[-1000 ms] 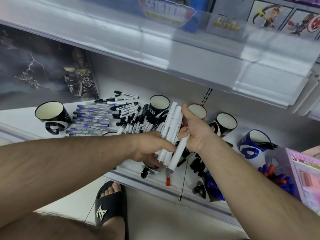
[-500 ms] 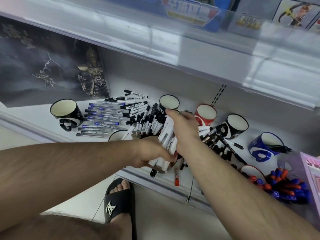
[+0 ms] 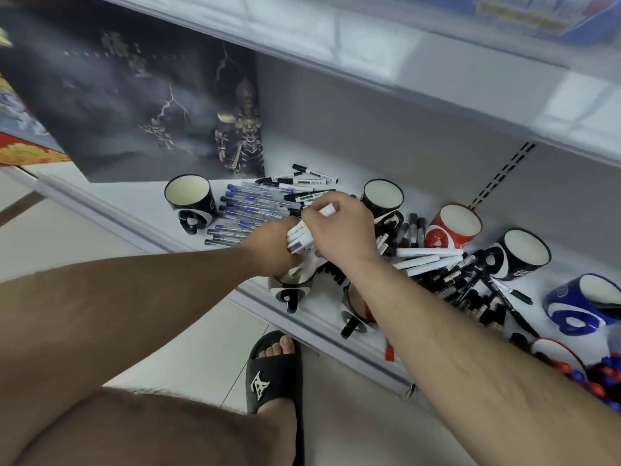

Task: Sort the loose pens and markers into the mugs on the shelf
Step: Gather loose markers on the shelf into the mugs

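My left hand (image 3: 272, 247) grips a bundle of white markers (image 3: 299, 238) just above a black-and-white mug (image 3: 290, 284) at the shelf's front edge. My right hand (image 3: 339, 227) lies over the top of the same bundle, its fingers curled round one white marker (image 3: 327, 209). Blue-capped pens (image 3: 248, 210) lie loose in rows to the left. Black markers (image 3: 447, 284) and a few white ones (image 3: 426, 260) are scattered to the right. Open mugs stand around: black (image 3: 190, 196), black (image 3: 383, 198), red (image 3: 453, 227), black (image 3: 519, 253), blue (image 3: 584, 301).
The white shelf (image 3: 437, 183) has an upper shelf (image 3: 403, 55) close overhead. A dark poster box (image 3: 134, 105) stands at the back left. A red-lined mug (image 3: 358, 309) sits under my right forearm. Red and blue caps (image 3: 601, 381) pile at the far right. My sandalled foot (image 3: 274, 371) is below.
Both hands have lowered the white marker bundle toward the front black-and-white mug. My right hand has moved from beside the bundle to on top of it. The camera has moved closer and to the left.
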The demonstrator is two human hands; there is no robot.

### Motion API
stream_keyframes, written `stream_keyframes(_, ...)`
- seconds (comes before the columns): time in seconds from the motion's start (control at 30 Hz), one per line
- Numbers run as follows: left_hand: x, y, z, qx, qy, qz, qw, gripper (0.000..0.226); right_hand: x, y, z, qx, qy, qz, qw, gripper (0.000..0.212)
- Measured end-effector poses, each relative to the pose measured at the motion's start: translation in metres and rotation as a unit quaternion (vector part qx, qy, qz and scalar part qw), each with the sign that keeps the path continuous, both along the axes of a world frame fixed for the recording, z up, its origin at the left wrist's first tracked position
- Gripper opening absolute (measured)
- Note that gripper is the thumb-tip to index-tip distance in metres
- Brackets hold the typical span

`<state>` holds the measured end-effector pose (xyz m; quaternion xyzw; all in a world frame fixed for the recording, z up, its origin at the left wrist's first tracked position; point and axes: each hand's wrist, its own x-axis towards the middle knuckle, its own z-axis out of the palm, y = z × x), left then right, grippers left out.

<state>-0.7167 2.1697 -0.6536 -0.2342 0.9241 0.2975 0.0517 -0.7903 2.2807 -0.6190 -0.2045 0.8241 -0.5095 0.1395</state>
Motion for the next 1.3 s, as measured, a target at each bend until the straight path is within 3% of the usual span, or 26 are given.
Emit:
stream_keyframes(0.2, -0.004, -0.002, -0.019, 0.018, -0.053, 0.010, 0.998, 0.044, -0.007, -0.008, -0.017, 0.037, 0.030, 0.002, 0.999, 0.005)
stream_keyframes(0.33, -0.006, 0.001, -0.022, 0.001, -0.073, -0.012, 0.997, 0.045, -0.011, -0.008, -0.022, 0.074, 0.080, 0.055, 0.993, 0.011)
stream_keyframes(0.47, -0.002, -0.005, -0.029, -0.047, -0.125, -0.046, 0.990, 0.094, -0.011, -0.013, -0.036, 0.117, 0.147, 0.141, 0.972, 0.019)
stream_keyframes(0.53, 0.004, -0.009, -0.028, -0.027, -0.135, -0.031, 0.990, 0.098, -0.007, -0.011, -0.044, 0.167, 0.190, 0.206, 0.945, 0.027)
stream_keyframes(0.63, 0.007, -0.012, -0.026, -0.012, -0.144, -0.043, 0.989, 0.097, 0.000, -0.007, -0.059, 0.301, 0.321, 0.266, 0.858, 0.054)
stream_keyframes(0.73, 0.005, -0.010, -0.025, -0.016, -0.147, -0.061, 0.987, 0.106, 0.004, -0.006, -0.065, 0.391, 0.255, 0.295, 0.834, 0.077)
stream_keyframes(0.83, 0.002, -0.009, -0.023, -0.025, -0.152, -0.073, 0.985, 0.124, -0.002, 0.000, -0.056, 0.428, 0.199, 0.312, 0.824, 0.082)
stream_keyframes(0.93, -0.002, -0.006, -0.010, -0.010, -0.139, -0.061, 0.988, 0.134, -0.011, 0.018, -0.039, 0.359, 0.204, 0.277, 0.868, 0.081)
stream_keyframes(1.03, -0.011, -0.001, 0.012, -0.022, -0.012, -0.070, 0.997, 0.124, -0.029, 0.052, -0.029, 0.274, 0.234, 0.178, 0.916, 0.067)
stream_keyframes(1.1, -0.019, 0.010, 0.029, -0.057, 0.073, -0.095, 0.991, 0.109, -0.052, 0.082, -0.033, 0.299, 0.241, 0.132, 0.914, 0.054)
stream_keyframes(1.2, -0.035, 0.044, 0.050, -0.100, 0.113, -0.141, 0.979, 0.087, -0.088, 0.128, -0.046, 0.402, 0.274, 0.126, 0.864, 0.046)
stream_keyframes(1.3, -0.053, 0.078, 0.054, -0.124, 0.103, -0.226, 0.961, 0.077, -0.121, 0.159, -0.061, 0.460, 0.380, 0.146, 0.789, 0.059)
